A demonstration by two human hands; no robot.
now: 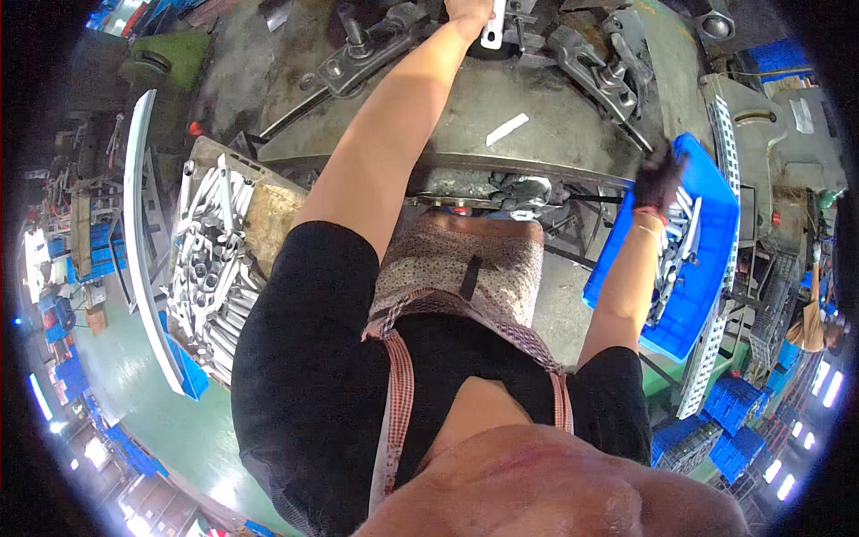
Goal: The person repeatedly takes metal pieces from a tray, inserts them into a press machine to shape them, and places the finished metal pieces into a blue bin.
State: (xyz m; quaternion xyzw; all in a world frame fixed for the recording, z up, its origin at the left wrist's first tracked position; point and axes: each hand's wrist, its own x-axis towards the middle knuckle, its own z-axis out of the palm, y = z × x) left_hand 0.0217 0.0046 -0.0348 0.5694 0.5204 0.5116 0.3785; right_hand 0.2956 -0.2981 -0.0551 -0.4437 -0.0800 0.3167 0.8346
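Observation:
My left hand is bare and stretches to the far side of the steel worktable, partly cut off by the top edge. Its fingers close on a flat silver metal piece with a slot near its end, among the clamps. My right hand, in a dark glove, reaches over the far end of a blue plastic bin. Silver metal parts lie in that bin beside my wrist. Dark blur hides the right fingers and anything in them.
Heavy clamps with bolts stand left and right on the worktable. A pale strip lies near its front edge. On my left, a crate holds many silver wrench-like parts. Metal rails flank both containers.

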